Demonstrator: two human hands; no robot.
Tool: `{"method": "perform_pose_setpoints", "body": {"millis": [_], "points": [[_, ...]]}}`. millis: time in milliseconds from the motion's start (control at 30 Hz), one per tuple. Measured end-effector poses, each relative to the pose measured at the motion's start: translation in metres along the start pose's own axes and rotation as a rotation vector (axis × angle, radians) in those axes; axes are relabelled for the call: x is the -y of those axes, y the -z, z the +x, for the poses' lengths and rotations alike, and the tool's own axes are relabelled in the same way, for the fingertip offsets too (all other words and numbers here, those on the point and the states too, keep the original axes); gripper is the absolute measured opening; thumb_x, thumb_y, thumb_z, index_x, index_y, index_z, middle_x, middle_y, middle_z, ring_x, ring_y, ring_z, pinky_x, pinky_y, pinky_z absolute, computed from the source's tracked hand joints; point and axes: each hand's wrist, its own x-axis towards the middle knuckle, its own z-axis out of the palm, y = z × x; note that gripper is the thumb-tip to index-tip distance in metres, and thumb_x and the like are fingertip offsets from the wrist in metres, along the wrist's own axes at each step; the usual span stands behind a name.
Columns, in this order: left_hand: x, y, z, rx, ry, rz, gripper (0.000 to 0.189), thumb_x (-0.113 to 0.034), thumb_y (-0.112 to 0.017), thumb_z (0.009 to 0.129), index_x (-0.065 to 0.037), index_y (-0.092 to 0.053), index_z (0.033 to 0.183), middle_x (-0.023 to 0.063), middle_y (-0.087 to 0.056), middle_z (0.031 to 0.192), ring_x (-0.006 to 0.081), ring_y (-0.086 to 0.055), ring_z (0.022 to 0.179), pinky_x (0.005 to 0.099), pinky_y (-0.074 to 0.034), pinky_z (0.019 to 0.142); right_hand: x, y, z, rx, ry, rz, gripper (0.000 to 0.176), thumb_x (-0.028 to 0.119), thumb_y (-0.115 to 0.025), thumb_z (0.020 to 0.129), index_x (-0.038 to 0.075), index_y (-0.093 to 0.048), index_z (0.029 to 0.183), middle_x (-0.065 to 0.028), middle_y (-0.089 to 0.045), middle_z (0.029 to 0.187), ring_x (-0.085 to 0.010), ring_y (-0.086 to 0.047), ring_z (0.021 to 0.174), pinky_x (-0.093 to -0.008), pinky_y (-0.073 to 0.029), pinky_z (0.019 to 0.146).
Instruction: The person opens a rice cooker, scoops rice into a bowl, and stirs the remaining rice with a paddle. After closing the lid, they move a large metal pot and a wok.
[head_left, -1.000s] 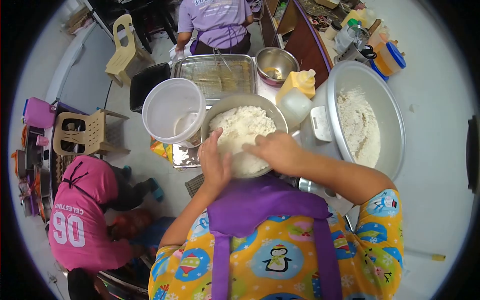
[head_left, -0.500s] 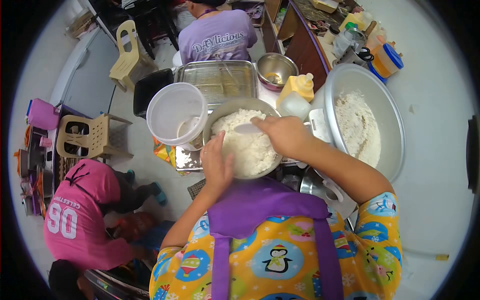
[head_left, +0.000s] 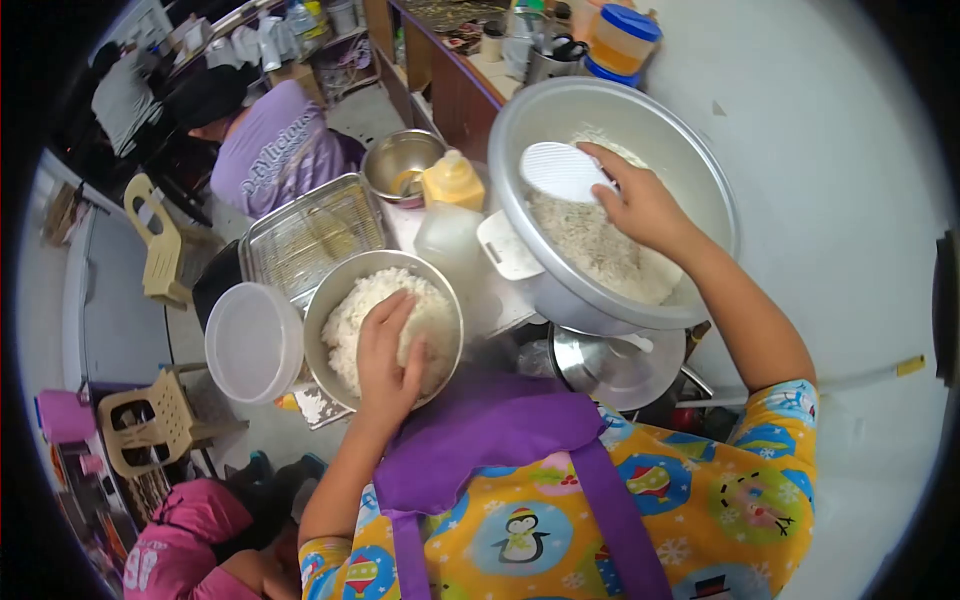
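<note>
My right hand [head_left: 640, 205] grips a white rice paddle [head_left: 565, 170] with a dotted blade, held over the large silver pot [head_left: 505, 130]. White rice [head_left: 600, 245] lies heaped in that pot. My left hand [head_left: 390, 350] rests over the metal bowl [head_left: 318, 318] in front of me, thumb apart from the stretched fingers, its fingertips at the cooked rice [head_left: 375, 290] inside. Left of the bowl stands a translucent plastic tub [head_left: 255, 340].
A wire rack tray [head_left: 315, 235], a smaller steel bowl [head_left: 400, 160] and a yellow pump bottle [head_left: 453, 182] stand behind the bowl. Below the pot is a round metal lid [head_left: 610, 365]. A person in purple [head_left: 275, 150] sits ahead; another in pink [head_left: 195, 530] bends at lower left.
My view has turned right. My right hand has moved with the rice paddle from the bowl to the large pot. My left hand has shifted from the bowl's rim to over its rice.
</note>
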Motion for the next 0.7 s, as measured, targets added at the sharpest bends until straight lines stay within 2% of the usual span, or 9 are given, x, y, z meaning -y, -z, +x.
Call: {"method": "perform_pose_setpoints", "body": {"millis": [67, 167, 300, 400, 433, 500, 600, 700], "points": [[-0.011, -0.022, 0.022, 0.116, -0.115, -0.044, 0.056, -0.008, -0.067, 0.08, -0.001, -0.044, 0.131, 0.0209, -0.048, 0.13, 0.0362, -0.048, 0.119, 0.0417, -0.037, 0.101, -0.053, -0.002, 0.004, 0.028, -0.109, -0.253, 0.049, 0.009, -0.052, 0.087, 0.012, -0.045, 0.135, -0.0192, -0.062, 0.113, -0.0337, -0.062, 0.097, -0.0433, -0.048, 0.084], [-0.028, -0.059, 0.055, 0.222, -0.248, -0.025, 0.081, -0.02, -0.075, 0.075, -0.004, -0.031, 0.14, 0.022, -0.037, 0.139, 0.0412, -0.038, 0.127, 0.0464, -0.032, 0.105, -0.106, -0.002, 0.009, 0.126, -0.293, -0.405, 0.051, 0.006, -0.05, 0.085, 0.013, -0.044, 0.135, -0.0179, -0.063, 0.109, -0.0345, -0.061, 0.097, -0.0428, -0.048, 0.082], [-0.045, -0.099, 0.077, 0.268, -0.241, -0.06, 0.091, -0.04, -0.078, 0.068, -0.002, -0.034, 0.138, 0.0213, -0.026, 0.146, 0.0462, -0.021, 0.135, 0.0577, -0.02, 0.108, -0.176, -0.004, 0.028, -0.058, -0.255, -0.555, 0.057, 0.0, -0.049, 0.081, 0.013, -0.044, 0.136, -0.0156, -0.064, 0.103, -0.0316, -0.061, 0.099, -0.0423, -0.049, 0.081], [-0.055, -0.113, 0.079, 0.378, -0.251, 0.058, 0.09, -0.039, -0.078, 0.069, -0.006, -0.035, 0.14, 0.0197, -0.027, 0.146, 0.0463, -0.022, 0.135, 0.056, -0.021, 0.108, -0.203, -0.015, 0.045, -0.001, -0.363, -0.59, 0.056, 0.0, -0.048, 0.082, 0.013, -0.042, 0.136, -0.0153, -0.064, 0.105, -0.031, -0.061, 0.098, -0.0422, -0.049, 0.081], [-0.052, -0.117, 0.077, 0.357, -0.263, 0.107, 0.083, -0.04, -0.076, 0.069, -0.008, -0.041, 0.137, 0.0167, -0.029, 0.146, 0.0441, -0.021, 0.135, 0.0568, -0.021, 0.107, -0.207, -0.022, 0.049, 0.016, -0.39, -0.524, 0.057, 0.0, -0.047, 0.082, 0.013, -0.041, 0.137, -0.0156, -0.063, 0.106, -0.0313, -0.061, 0.098, -0.0422, -0.049, 0.081], [-0.043, -0.121, 0.078, 0.354, -0.313, 0.201, 0.081, -0.041, -0.075, 0.07, -0.01, -0.041, 0.137, 0.0158, -0.03, 0.146, 0.043, -0.022, 0.135, 0.0573, -0.021, 0.107, -0.204, -0.036, 0.055, 0.06, -0.439, -0.386, 0.057, 0.0, -0.047, 0.083, 0.013, -0.039, 0.139, -0.0161, -0.063, 0.107, -0.0318, -0.061, 0.098, -0.0422, -0.049, 0.081], [-0.042, -0.12, 0.077, 0.364, -0.303, 0.205, 0.078, -0.044, -0.073, 0.071, -0.013, -0.042, 0.136, 0.0147, -0.031, 0.145, 0.0415, -0.023, 0.135, 0.058, -0.021, 0.107, -0.191, -0.033, 0.045, 0.139, -0.358, -0.321, 0.057, 0.003, -0.047, 0.086, 0.013, -0.034, 0.141, -0.0172, -0.062, 0.108, -0.0324, -0.06, 0.099, -0.0417, -0.049, 0.082], [-0.043, -0.122, 0.078, 0.349, -0.286, 0.159, 0.078, -0.046, -0.071, 0.071, -0.014, -0.043, 0.136, 0.0141, -0.032, 0.145, 0.0408, -0.023, 0.135, 0.0586, -0.02, 0.107, -0.186, -0.041, 0.021, 0.235, -0.188, -0.289, 0.058, 0.005, -0.049, 0.087, 0.012, -0.032, 0.142, -0.018, -0.062, 0.109, -0.0336, -0.06, 0.1, -0.0415, -0.049, 0.082]]}}
